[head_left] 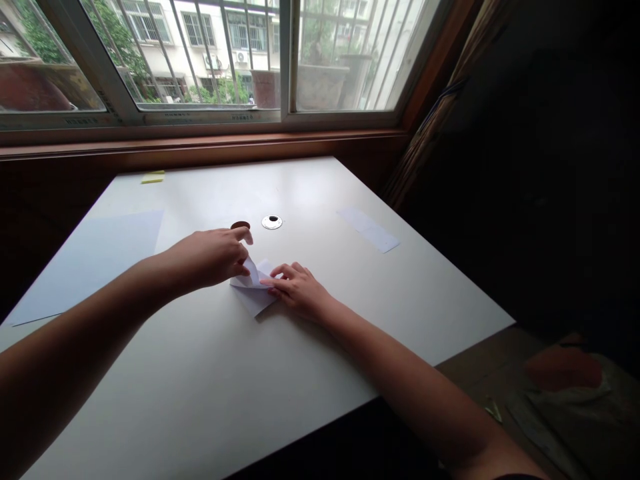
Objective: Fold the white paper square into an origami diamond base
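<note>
A blank sheet (pixel 95 260) lies at the left of the white worktop (pixel 200 387). At centre, the left hand (pixel 213 257) pinches a raised flap of the folded paper (pixel 253 297), while the right hand (pixel 300 290), fingers spread, presses it flat.

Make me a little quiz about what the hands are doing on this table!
1. True or false: both hands touch the folded paper.
2. Which hand lifts a flap of it? A) left hand B) right hand
3. Fill in: the large flat sheet lies on the person's ____ side.
Key: 1 true; 2 A; 3 left.
</note>
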The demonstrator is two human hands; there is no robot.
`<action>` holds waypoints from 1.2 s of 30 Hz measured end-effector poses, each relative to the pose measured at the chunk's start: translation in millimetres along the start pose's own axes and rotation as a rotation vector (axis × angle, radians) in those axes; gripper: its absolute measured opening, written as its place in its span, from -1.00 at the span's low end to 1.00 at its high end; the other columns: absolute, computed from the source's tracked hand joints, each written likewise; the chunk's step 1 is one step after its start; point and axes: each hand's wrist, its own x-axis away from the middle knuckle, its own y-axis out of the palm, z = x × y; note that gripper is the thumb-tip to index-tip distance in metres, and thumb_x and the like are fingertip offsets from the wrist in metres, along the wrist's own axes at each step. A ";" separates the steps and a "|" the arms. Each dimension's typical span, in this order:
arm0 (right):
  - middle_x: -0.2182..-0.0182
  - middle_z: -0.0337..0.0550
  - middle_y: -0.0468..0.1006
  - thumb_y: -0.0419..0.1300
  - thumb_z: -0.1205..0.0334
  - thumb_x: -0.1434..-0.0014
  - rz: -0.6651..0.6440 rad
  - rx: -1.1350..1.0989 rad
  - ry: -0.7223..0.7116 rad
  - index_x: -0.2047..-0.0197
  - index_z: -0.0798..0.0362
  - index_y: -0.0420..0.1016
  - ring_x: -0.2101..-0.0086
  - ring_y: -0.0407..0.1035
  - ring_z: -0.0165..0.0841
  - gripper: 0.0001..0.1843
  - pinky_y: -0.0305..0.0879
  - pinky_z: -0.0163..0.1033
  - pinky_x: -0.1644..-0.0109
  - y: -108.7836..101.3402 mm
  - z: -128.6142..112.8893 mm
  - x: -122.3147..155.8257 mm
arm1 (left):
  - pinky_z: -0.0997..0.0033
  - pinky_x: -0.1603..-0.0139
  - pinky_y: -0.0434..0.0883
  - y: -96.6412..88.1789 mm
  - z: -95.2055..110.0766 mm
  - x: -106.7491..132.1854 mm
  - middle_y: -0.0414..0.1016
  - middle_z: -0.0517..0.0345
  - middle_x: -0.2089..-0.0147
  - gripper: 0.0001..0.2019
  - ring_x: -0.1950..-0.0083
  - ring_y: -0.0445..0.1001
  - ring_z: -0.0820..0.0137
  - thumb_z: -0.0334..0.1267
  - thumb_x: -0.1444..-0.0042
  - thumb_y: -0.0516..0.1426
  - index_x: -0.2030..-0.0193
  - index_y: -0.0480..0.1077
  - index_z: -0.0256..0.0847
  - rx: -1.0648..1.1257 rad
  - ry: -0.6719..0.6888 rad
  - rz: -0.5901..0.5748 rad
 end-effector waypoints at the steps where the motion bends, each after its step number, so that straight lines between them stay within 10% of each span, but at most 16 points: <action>1: -0.05 -0.20 0.44 0.04 -0.02 -0.38 -0.006 -0.005 0.003 -0.20 -0.35 0.41 0.07 0.22 -0.26 -0.64 0.20 -0.10 -0.10 -0.8 -0.4 -0.2 | 0.39 0.24 0.37 2.6 -1.9 -1.0 0.36 0.16 -0.21 -0.77 0.06 0.50 0.30 -0.15 -0.20 0.10 0.36 0.55 -0.10 0.021 0.003 0.002; 11: -0.03 -0.18 0.46 0.03 -0.08 -0.37 0.004 -0.071 -0.001 0.01 -0.25 0.60 0.09 0.26 -0.28 -0.65 0.20 -0.11 -0.10 -2.3 1.0 -2.3 | 0.30 0.29 0.42 38.2 2.6 -5.3 0.45 0.04 0.07 -0.79 0.30 0.50 0.30 -0.22 -0.17 0.11 0.06 0.39 -0.13 0.260 -0.065 0.273; 18: -0.01 -0.14 0.47 0.05 -0.07 -0.36 0.011 -0.064 -0.022 0.04 -0.19 0.62 0.11 0.27 -0.28 -0.65 0.21 -0.10 -0.08 -1.6 2.3 -3.2 | 0.16 0.04 0.49 72.4 3.6 -3.6 0.36 -0.06 -0.14 -0.28 0.04 0.50 0.25 -0.26 -0.14 0.15 -0.40 -0.07 -0.02 0.615 -0.099 0.523; 27: -0.02 -0.12 0.45 0.06 -0.03 -0.37 0.013 -0.057 -0.025 -0.03 -0.18 0.57 0.10 0.26 -0.27 -0.67 0.22 -0.08 -0.10 -3.7 -1.0 -3.2 | 0.10 -0.07 0.42 115.7 10.6 -3.2 0.42 -0.06 -0.11 -0.42 -0.09 0.45 0.17 0.04 -0.23 0.12 -0.30 0.11 -0.14 1.114 -0.220 0.544; 36: -0.03 -0.09 0.45 0.18 0.03 -0.30 0.213 -0.206 -0.054 -0.02 -0.13 0.57 0.03 0.28 -0.23 -0.72 0.25 -0.04 -0.16 -5.7 -8.5 -4.6 | 0.18 -0.05 0.41 124.9 22.6 -0.8 0.44 -0.04 -0.08 -0.46 -0.06 0.45 0.14 0.07 -0.27 0.06 -0.27 0.19 -0.19 1.078 -0.237 0.566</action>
